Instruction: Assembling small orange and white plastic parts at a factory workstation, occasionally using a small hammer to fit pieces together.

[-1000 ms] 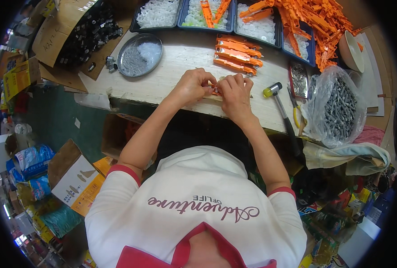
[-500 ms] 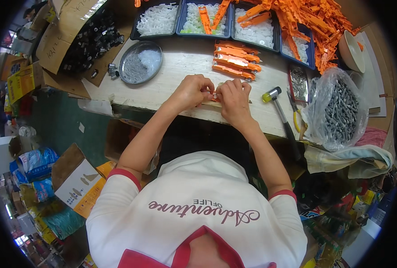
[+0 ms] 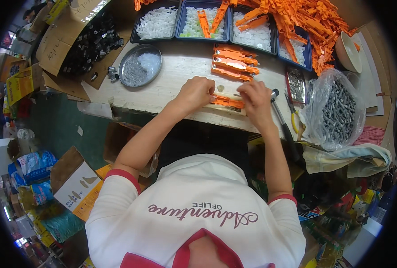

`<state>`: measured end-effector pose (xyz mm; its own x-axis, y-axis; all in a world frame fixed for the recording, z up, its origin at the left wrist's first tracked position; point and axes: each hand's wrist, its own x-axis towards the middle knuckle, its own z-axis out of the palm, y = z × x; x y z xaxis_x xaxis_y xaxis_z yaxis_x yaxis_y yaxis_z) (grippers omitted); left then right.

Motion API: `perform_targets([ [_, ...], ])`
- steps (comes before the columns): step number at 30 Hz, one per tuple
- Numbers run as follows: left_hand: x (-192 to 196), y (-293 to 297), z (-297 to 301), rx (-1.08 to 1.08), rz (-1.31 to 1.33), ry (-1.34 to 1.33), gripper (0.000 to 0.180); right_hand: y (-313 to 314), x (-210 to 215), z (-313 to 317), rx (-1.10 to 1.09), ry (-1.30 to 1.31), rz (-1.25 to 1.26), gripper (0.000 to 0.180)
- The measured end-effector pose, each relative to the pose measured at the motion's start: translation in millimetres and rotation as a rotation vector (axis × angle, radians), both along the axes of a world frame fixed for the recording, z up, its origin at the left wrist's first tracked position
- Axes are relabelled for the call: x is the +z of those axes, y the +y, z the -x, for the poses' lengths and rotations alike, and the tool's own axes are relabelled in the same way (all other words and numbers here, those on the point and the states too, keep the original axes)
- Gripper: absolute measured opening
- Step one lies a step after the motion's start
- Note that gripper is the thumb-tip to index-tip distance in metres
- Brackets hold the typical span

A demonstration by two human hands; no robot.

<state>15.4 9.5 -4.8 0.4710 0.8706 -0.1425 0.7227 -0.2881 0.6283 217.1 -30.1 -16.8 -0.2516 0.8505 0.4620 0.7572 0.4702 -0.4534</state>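
A long, narrow orange plastic part (image 3: 227, 102) lies near the table's front edge. My left hand (image 3: 196, 94) is closed on its left end with fingers pressed together. My right hand (image 3: 257, 100) is just past the part's right end, fingers bent and apart, with nothing visible in them. It covers one end of the head of a hammer (image 3: 282, 115) with a black grip; whether it touches the hammer I cannot tell. Beyond my hands lies a row of several similar orange parts (image 3: 235, 62), some showing metal strips.
Dark bins (image 3: 157, 23) of small white pieces line the back, beside a heap of orange parts (image 3: 317, 29). A round metal dish (image 3: 140, 79) stands left, near a carton of black pieces (image 3: 91, 47). To the right are pliers (image 3: 294, 119), a bag of metal pieces (image 3: 337, 111) and a bowl (image 3: 348, 52).
My right hand has moved right, off the orange part and toward the hammer, and its fingers have parted. More of the part shows now; my left hand still holds it.
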Motion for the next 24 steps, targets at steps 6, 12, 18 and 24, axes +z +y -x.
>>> perform_targets([
  [6,11,33,-6,-0.211,-0.052,0.083,0.017,13,2,-101,-0.318,-0.098,-0.018,0.013],
  [12,23,127,-78,-0.146,-0.481,0.068,0.011,17,-11,-144,-0.647,-0.370,0.222,0.018],
  [18,0,185,-134,-0.280,-0.601,0.355,0.013,31,-22,-151,-0.703,-0.432,0.323,0.012],
  [24,19,180,-127,-0.230,-0.495,0.209,0.012,24,-9,-153,-0.557,-0.127,0.212,0.007],
])
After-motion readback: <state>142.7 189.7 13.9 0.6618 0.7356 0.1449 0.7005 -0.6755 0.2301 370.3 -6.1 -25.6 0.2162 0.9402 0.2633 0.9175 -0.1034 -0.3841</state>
